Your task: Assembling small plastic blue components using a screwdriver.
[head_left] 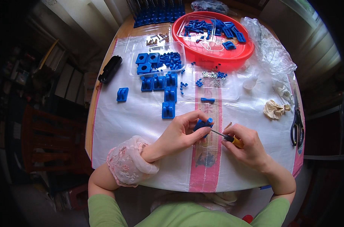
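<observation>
My left hand (179,134) is closed around a small blue plastic block (203,124) with a rounded knob on top. In my right hand (247,142) is a screwdriver (234,141) with a yellow and black handle. Its thin metal shaft points left and reaches the block beside my left thumb; whether the tip touches a screw there is hidden. A thin brass-coloured pin or screw (228,125) shows by my right fingertips; I cannot tell if they hold it. Just beyond my hands lies a loose blue lever-shaped piece (207,100).
Several blue blocks (168,110) stand left of centre near a clear tray (133,68) of blue parts. Brass screws (156,39) lie behind it. Nuts (217,75) rest on a clear lid. A red basin (217,57) is at the back, scissors (297,126) at the right edge, a black case (110,69) at left.
</observation>
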Tool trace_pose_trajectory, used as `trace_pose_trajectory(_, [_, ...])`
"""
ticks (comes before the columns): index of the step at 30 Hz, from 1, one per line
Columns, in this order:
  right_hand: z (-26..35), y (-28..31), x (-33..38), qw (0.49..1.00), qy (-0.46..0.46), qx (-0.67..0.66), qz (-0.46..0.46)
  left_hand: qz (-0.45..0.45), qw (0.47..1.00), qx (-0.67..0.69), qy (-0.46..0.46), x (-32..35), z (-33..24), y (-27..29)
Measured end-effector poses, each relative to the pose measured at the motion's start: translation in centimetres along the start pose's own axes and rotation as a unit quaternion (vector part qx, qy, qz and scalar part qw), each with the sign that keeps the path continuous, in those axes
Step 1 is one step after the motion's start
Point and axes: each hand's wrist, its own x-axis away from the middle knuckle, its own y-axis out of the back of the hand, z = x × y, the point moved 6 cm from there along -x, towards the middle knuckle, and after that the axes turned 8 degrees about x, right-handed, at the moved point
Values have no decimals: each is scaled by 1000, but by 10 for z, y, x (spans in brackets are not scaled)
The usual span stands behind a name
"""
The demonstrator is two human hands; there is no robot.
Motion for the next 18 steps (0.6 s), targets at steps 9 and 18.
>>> trace_pose_trajectory(9, [1,1,0,1000,-3,-3,-2,0,1000,2,4,0,-2,0])
trace_pose_trajectory(18, [0,0,0,1000,1,0,7,2,1000,2,2,1,-2,-1])
